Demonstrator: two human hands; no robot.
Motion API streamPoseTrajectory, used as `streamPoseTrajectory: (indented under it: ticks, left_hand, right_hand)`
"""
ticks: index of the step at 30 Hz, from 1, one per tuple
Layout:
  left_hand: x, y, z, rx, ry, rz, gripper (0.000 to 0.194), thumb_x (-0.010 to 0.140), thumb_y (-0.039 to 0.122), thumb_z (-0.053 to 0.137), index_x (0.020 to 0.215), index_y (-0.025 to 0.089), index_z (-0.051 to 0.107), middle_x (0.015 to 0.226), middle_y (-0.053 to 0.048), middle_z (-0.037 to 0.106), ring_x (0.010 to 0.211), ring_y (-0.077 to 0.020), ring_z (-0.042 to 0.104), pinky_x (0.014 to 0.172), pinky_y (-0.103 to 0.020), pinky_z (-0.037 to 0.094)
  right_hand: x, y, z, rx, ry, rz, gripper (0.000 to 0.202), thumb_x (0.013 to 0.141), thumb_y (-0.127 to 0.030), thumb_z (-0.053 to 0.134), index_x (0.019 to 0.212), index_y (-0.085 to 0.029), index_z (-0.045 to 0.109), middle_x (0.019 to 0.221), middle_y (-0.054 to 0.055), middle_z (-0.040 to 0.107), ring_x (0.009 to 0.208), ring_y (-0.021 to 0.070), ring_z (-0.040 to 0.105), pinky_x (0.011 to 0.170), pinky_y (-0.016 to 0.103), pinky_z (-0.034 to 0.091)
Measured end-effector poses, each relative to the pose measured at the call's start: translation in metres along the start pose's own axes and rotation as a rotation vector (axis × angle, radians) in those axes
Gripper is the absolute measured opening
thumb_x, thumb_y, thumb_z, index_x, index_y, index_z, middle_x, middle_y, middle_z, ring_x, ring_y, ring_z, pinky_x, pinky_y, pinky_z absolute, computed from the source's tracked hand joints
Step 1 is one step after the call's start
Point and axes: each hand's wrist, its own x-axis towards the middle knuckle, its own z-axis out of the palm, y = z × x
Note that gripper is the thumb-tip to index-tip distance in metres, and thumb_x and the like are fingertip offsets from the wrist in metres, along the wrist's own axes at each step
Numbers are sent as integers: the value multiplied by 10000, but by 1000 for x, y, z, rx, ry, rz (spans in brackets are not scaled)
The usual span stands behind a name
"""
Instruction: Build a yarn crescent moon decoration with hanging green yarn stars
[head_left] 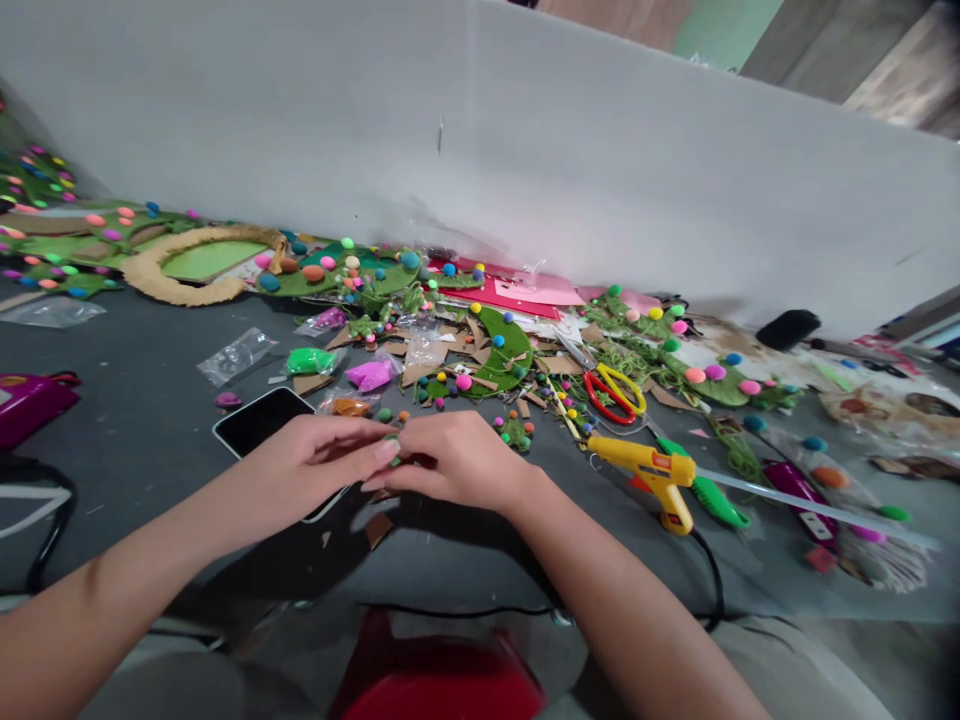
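Observation:
My left hand (330, 455) and my right hand (450, 460) meet over the dark table, fingers closed together around a small green piece (393, 455). It looks like soft clay, but the fingers cover most of it. Partly under my left hand lies a phone (262, 420) with a dark screen. Just beyond the hands are small packets of green clay (311, 361), purple clay (373, 372) and orange clay (351, 406). A tiny cluster of coloured balls on green (515, 430) sits right of my right hand.
A yellow glue gun (649, 470) with a long glue stick lies right, beside scissors (615, 392) and a green-handled tool (712, 490). Green leaf shapes with balls (502, 350), cardboard scraps and a tan ring (184, 265) line the grey partition (375, 130). A red stool (442, 680) stands below.

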Motion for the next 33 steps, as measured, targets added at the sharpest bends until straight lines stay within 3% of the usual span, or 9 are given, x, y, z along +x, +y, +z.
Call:
streamPoseTrajectory:
  ticks: [4,9,15,20,26,33]
  left_hand:
    - [-1,4,7,59,-82,-12,347,894,522,690,1106,259,768,998,-14,780,917,-204,698,767,-253,546]
    - [-3,6,4,189,-51,51,364,930,543,610,871,224,775,784,-9,724,753,-170,608,660,-242,461]
    - [2,0,0,191,-17,42,304,892,487,666,788,214,748,723,-3,705,724,-178,634,657,-251,484]
    - [6,-6,-7,102,56,20,341,899,542,661,867,216,759,832,-28,769,803,-207,713,753,-287,572]
    - [2,-4,-8,-77,133,-2,401,921,599,617,1010,236,764,988,-26,788,994,-226,732,937,-316,587]
    - [-2,1,7,-92,-56,-10,363,892,469,710,1182,250,722,1185,-36,756,1085,-241,711,932,-310,569]
  right_hand:
    - [0,0,4,-104,-45,59,441,948,-530,607,679,-183,567,691,-15,602,645,102,495,580,271,223]
    - [0,-5,2,-160,35,176,473,812,-578,709,630,-187,514,624,-37,566,592,91,430,563,278,180]
    - [1,-10,3,-130,-2,109,472,943,-591,570,704,-184,557,698,-7,620,644,105,492,593,267,241]
    - [-1,-6,-2,-93,67,41,382,1014,-428,503,726,-185,564,716,-14,604,663,99,480,603,272,246]
    - [-1,2,-9,-31,97,57,497,989,-543,546,654,-182,482,665,-30,527,635,87,428,606,248,266]
    - [-1,2,-1,-1,-44,4,313,1009,-407,543,795,-181,582,801,10,628,726,116,529,646,236,303]
